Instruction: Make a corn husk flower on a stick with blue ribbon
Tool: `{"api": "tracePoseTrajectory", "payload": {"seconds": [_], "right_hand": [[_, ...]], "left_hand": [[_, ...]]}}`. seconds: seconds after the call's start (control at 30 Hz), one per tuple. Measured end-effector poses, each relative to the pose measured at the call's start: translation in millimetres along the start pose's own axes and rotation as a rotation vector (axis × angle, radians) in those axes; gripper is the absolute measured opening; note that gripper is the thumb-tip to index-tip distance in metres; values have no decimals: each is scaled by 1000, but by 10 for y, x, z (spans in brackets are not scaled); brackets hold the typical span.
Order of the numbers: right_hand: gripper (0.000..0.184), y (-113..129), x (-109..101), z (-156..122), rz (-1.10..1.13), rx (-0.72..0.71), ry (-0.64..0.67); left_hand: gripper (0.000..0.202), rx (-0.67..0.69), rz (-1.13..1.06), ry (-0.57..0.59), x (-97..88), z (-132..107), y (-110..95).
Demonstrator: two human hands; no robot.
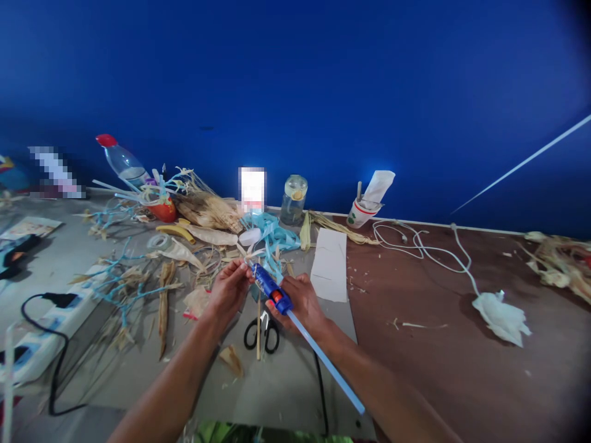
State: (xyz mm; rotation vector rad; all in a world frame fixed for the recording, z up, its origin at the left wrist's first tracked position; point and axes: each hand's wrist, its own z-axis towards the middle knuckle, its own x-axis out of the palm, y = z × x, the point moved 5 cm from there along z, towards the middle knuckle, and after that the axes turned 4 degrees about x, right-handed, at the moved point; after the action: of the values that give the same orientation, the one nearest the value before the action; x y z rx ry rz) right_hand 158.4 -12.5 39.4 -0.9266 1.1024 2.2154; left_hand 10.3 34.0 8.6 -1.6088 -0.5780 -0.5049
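My right hand (302, 301) grips the glue gun (266, 280); my left hand (231, 284) pinches what looks like husk (252, 253) by its front, so slipping could burn me.

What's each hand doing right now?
Left hand: closed, pinching a pale husk by the glue gun's tip.
Right hand: closed, holding the glue gun.

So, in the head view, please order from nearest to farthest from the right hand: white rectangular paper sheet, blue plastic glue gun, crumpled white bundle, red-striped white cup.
1. Blue plastic glue gun, held in the right hand.
2. White rectangular paper sheet, beyond and right of it.
3. Red-striped white cup, farther back.
4. Crumpled white bundle, far right.
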Motion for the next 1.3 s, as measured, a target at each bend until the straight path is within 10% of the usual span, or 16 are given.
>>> {"api": "tracePoseTrajectory", "payload": {"seconds": [1.3], "right_hand": [[26, 4, -4, -7, 27, -4, 25]], "left_hand": [[11, -47, -24, 47, -47, 1, 49]]}}
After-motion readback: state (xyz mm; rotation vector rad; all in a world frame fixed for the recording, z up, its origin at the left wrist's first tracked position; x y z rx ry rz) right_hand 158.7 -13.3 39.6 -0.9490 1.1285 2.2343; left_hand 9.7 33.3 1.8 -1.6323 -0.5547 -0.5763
